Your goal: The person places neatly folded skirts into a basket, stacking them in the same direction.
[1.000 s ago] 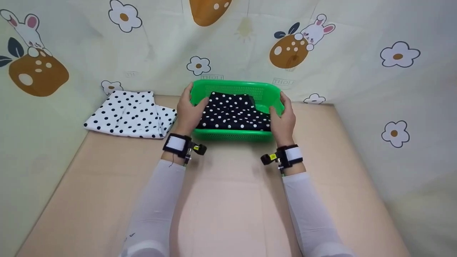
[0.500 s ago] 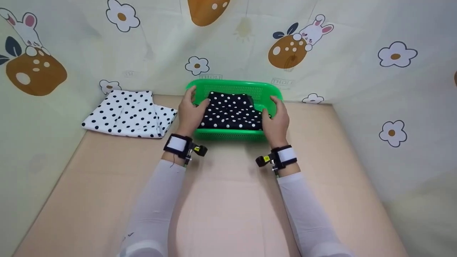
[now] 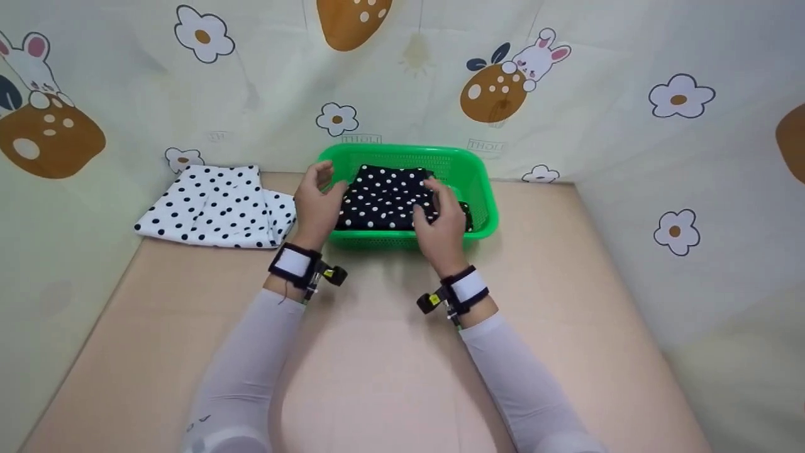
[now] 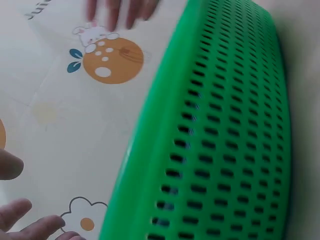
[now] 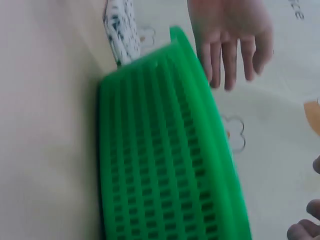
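A green perforated plastic basket (image 3: 484,214) stands against the back wall, with a folded black cloth with white dots (image 3: 383,195) lying in it. My left hand (image 3: 317,207) is over the basket's left end, fingers loosely bent and holding nothing. My right hand (image 3: 443,229) hovers over the front rim, right of the middle, thumb and fingers spread apart around air. In the right wrist view, the left hand (image 5: 232,35) hangs above the basket rim (image 5: 212,120) with its fingers extended. The left wrist view looks along the basket's holed front side (image 4: 225,130).
Left of the basket lies a folded white cloth with black dots (image 3: 214,207) on the pale pinkish table (image 3: 371,377). Curtain-like walls (image 3: 264,82) printed with rabbits, flowers and fruit enclose the back and sides.
My right hand has left the basket's right end and moved left over the front rim. The left hand has lifted slightly off the left end. The basket stays in place.
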A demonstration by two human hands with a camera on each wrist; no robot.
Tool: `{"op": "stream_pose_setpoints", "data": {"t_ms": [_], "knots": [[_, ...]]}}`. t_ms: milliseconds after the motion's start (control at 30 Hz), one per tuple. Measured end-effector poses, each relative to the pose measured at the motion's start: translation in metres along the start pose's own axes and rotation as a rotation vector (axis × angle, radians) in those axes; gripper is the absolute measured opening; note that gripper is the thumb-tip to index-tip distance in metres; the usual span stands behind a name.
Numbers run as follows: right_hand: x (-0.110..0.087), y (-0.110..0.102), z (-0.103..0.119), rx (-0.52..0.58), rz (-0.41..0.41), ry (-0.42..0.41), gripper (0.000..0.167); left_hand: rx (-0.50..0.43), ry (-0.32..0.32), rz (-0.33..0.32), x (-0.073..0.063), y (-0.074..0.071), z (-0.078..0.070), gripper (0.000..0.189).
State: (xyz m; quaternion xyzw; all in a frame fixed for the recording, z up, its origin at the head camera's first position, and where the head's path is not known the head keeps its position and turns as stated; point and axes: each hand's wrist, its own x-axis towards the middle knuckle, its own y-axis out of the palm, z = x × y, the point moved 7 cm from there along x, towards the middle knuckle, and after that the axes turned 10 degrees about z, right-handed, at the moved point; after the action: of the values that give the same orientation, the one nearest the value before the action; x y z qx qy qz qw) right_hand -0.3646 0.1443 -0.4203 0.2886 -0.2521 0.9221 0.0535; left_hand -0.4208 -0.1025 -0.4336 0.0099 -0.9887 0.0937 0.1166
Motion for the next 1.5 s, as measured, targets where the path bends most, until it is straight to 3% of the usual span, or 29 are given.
{"op": "stream_pose_setpoints", "data": {"t_ms": [167, 267, 400, 533, 667, 767, 900, 967, 1033, 1167, 1233, 1400, 1500], "knots": [[-0.012, 0.025, 0.029, -0.021, 0.019, -0.195, 0.039, 0.015, -0.040, 0.061, -0.013, -0.005, 0.004, 0.050], [-0.019, 0.045, 0.041, 0.010, 0.037, -0.258, 0.036, 0.025, -0.039, 0.051, -0.021, -0.018, 0.005, 0.049], [-0.030, 0.078, 0.062, 0.083, 0.077, -0.307, 0.033, 0.035, -0.038, -0.024, -0.029, -0.050, 0.010, 0.045], [-0.042, 0.115, 0.082, 0.132, 0.182, -0.318, 0.031, 0.071, -0.067, -0.108, -0.033, -0.092, 0.015, 0.043], [-0.052, 0.152, 0.085, 0.182, 0.346, -0.217, 0.031, 0.107, -0.196, -0.176, -0.034, -0.134, 0.032, 0.049], [-0.058, 0.181, 0.071, 0.259, 0.458, -0.031, 0.035, 0.112, -0.321, -0.229, -0.035, -0.162, 0.054, 0.057], [-0.067, 0.214, 0.044, 0.385, 0.496, 0.256, 0.043, 0.171, -0.438, -0.288, -0.036, -0.194, 0.084, 0.063], [-0.072, 0.224, 0.033, 0.417, 0.497, 0.349, 0.049, 0.245, -0.473, -0.261, -0.038, -0.205, 0.096, 0.065], [-0.075, 0.231, 0.027, 0.420, 0.526, 0.381, 0.057, 0.357, -0.496, -0.185, -0.039, -0.212, 0.105, 0.067], [-0.077, 0.236, 0.020, 0.389, 0.610, 0.366, 0.068, 0.560, -0.490, -0.016, -0.044, -0.218, 0.117, 0.069], [-0.077, 0.236, 0.018, 0.388, 0.638, 0.360, 0.070, 0.615, -0.488, 0.006, -0.046, -0.223, 0.121, 0.069], [-0.074, 0.236, 0.018, 0.389, 0.640, 0.367, 0.070, 0.638, -0.510, -0.021, -0.046, -0.234, 0.128, 0.074], [-0.071, 0.234, 0.019, 0.380, 0.621, 0.366, 0.070, 0.644, -0.541, 0.023, -0.044, -0.237, 0.131, 0.079]]}}
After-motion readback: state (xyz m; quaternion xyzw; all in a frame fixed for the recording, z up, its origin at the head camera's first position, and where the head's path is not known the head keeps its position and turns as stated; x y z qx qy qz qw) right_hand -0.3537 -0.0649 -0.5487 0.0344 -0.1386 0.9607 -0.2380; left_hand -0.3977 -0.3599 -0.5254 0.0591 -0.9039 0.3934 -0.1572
